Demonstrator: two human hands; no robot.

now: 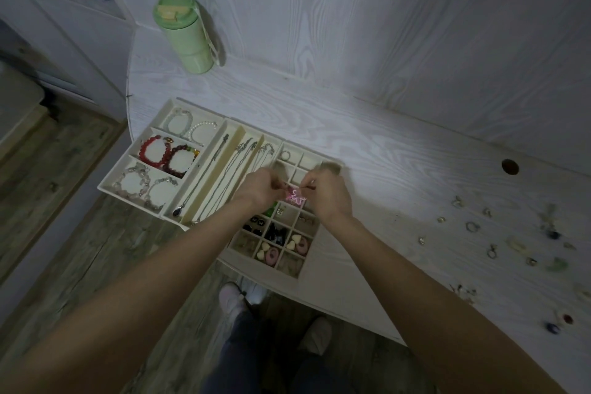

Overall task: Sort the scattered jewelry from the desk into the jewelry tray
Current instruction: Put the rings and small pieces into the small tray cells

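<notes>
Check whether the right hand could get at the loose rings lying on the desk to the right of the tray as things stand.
Probably yes, once freed. The right hand shares a grip on the pink flower piece with the left hand over the jewelry tray. The rings lie on open desk, nothing between.

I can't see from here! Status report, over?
Both hands, left and right, pinch a pink flower piece over the tray's small compartments. Loose rings wait on desk. Nothing blocking.

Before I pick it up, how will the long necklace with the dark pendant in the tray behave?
The necklace is a thin chain lying slack in a narrow slot of the jewelry tray, so it is probably floppy and light. Its dark pendant end would likely swing. Neighbouring chains lie close, so tangling seems possible.
</notes>
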